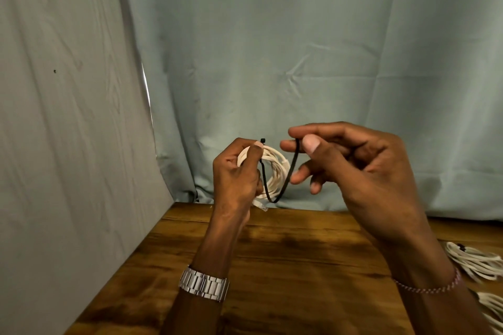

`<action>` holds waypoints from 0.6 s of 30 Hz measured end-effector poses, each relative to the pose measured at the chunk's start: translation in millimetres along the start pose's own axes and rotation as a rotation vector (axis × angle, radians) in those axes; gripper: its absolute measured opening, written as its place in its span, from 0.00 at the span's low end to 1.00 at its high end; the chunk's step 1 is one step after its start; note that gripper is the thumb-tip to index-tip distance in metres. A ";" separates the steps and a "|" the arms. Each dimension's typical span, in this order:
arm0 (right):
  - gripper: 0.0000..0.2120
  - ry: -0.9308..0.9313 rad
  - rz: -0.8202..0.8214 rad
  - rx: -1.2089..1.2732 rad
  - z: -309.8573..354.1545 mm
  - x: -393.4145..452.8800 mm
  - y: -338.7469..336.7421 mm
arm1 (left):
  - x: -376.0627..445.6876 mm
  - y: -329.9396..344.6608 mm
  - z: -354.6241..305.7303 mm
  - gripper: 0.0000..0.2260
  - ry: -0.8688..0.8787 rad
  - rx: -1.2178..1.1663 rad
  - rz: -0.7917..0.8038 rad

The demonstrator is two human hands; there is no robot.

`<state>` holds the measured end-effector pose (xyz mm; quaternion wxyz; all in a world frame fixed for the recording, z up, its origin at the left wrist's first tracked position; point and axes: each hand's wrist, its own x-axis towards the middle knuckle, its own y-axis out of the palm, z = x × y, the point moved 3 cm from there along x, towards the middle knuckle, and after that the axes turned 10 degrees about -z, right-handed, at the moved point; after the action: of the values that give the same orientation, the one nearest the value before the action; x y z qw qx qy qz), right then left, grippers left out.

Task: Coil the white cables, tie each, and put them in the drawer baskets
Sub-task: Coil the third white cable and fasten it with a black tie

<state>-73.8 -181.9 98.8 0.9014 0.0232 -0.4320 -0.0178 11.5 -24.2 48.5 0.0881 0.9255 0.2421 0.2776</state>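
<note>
My left hand point(236, 171) grips a coiled white cable point(276, 168) and holds it up above the far edge of the table. A black cable tie point(285, 182) loops under and around the coil. Its head sticks up at my left thumb. My right hand point(345, 160) pinches the tie's free end between thumb and forefinger, to the right of the coil. A clear plug of the cable hangs below my left hand.
The wooden table point(285, 266) lies below my hands. More white cable bundles point(473, 264) lie at its right edge, one with a black tie. A pale green cloth point(272, 49) hangs behind and to the left. No drawer or basket is in view.
</note>
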 end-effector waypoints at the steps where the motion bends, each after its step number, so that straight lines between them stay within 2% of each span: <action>1: 0.09 -0.021 0.029 -0.003 -0.4 0.0 0.0 | -0.5 0.1 -1.7 0.07 0.005 -0.002 -0.001; 4: 0.13 -0.151 0.032 -0.102 -3.4 -0.3 1.1 | -2.1 -0.4 -8.7 0.07 0.014 -0.010 -0.007; 12: 0.08 -0.903 -0.355 -0.637 -11.9 -12.6 0.1 | -3.8 -1.7 -18.7 0.10 0.083 -0.011 -0.022; 14: 0.09 -0.998 -0.405 -0.668 -14.1 -17.0 0.8 | -5.1 -1.2 -20.7 0.09 0.087 -0.016 -0.023; 18: 0.07 -1.105 -0.371 -0.625 -15.7 -22.3 2.0 | -9.3 0.3 -26.9 0.08 0.092 -0.007 -0.022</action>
<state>-75.5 -178.3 71.7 0.4933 -0.1779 -0.7944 -0.3065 -10.2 -28.3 66.5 0.0833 0.9087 0.2549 0.3199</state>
